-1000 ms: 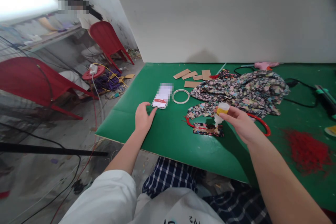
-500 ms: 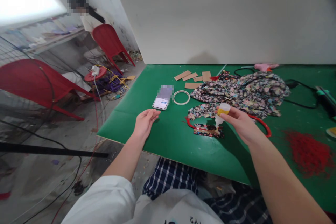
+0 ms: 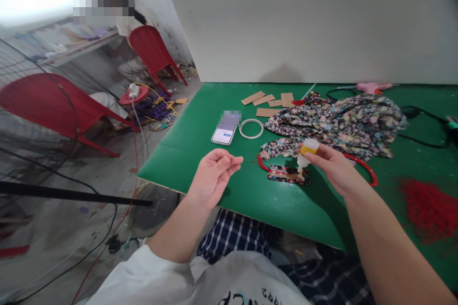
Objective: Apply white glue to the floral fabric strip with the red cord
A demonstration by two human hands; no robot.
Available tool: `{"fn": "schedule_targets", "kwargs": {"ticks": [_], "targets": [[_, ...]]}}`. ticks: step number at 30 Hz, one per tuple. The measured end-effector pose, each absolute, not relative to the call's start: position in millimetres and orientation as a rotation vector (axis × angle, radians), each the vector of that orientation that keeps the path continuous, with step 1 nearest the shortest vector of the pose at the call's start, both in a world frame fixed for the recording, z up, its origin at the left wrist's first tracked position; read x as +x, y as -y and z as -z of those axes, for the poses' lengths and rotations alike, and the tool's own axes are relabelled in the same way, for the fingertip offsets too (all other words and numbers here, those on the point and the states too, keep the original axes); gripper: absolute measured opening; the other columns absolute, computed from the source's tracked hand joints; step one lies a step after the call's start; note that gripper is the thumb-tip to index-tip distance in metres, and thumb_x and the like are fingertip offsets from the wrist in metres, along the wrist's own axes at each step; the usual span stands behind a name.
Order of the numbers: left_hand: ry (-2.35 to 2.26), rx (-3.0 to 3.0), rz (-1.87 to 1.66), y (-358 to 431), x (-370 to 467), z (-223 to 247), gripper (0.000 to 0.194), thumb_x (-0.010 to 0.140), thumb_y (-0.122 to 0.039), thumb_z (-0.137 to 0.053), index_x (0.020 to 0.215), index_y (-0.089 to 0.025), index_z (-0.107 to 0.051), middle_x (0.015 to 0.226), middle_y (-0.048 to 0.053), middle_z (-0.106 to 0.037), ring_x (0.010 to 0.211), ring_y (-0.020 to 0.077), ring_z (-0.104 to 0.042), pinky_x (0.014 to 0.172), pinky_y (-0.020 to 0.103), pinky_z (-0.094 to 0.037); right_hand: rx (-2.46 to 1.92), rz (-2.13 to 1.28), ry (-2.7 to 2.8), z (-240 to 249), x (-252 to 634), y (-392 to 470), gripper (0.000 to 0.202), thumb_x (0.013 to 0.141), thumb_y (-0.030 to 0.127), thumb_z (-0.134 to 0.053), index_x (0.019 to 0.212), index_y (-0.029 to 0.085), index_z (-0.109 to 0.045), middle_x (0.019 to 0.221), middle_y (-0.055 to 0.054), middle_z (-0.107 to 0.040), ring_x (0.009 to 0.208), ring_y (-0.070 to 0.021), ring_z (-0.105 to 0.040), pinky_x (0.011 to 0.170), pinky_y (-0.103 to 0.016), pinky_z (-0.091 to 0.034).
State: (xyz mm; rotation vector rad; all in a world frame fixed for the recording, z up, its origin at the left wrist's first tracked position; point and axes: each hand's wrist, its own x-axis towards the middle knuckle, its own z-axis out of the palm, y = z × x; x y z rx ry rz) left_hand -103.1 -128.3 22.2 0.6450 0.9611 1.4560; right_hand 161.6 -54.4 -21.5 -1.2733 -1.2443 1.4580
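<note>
A small white glue bottle with a yellow label [image 3: 308, 148] is held nozzle-down in my right hand [image 3: 331, 166]. Its tip is at the right part of a flat strip wrapped in dark floral fabric [image 3: 289, 179], which lies on the green table. Brown material shows along the middle of the strip. From its left end comes a red cord [image 3: 264, 165] with a frayed tip. Left of the strip, my left hand [image 3: 216, 175] hovers over the table with thumb and fingers pinched together. Whether anything is between those fingertips I cannot make out.
A phone [image 3: 225, 134], a pale ring [image 3: 251, 129] and brown card pieces [image 3: 267, 112] lie behind. Crumpled floral fabric [image 3: 343, 116], a pink glue gun [image 3: 374, 87] and red fibres [image 3: 431, 209] are rightward. Red chairs [image 3: 60, 114] and a seated person are left.
My left hand has moved right, toward the strip, with its fingers pinched. The bottle stays nozzle-down over the strip in my right hand. The camera view has shifted slightly.
</note>
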Motion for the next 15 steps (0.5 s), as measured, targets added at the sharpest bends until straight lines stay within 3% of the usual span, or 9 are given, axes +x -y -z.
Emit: {"fn": "schedule_targets", "kwargs": {"ticks": [4,15], "targets": [[-0.986,0.628,-1.482,126.9,-99.5,-20.7,0.026,0.058,-0.028,-0.08,0.064,-0.017,-0.057,0.06,-0.006,-0.063,0.07,0.0076,-0.066,0.064,0.015,-0.052,-1.278,-1.454,1.279,24.6,163.7,54.1,0.044,0.061,0.047,-0.073,0.099,0.025,-0.066,0.102,-0.004,-0.068,0.098,-0.0234,-0.06,0.091,-0.039,-0.044],[-0.957,0.597,-1.484,126.4,-101.4,-18.5,0.019,0.059,-0.017,-0.078,0.074,-0.017,-0.067,0.076,0.002,-0.072,0.082,0.0143,-0.068,0.074,0.02,-0.055,-1.287,-1.455,1.267,20.4,161.1,56.9,0.039,0.061,0.046,-0.073,0.095,0.028,-0.067,0.102,-0.003,-0.068,0.1,-0.0249,-0.058,0.093,-0.039,-0.043]]}}
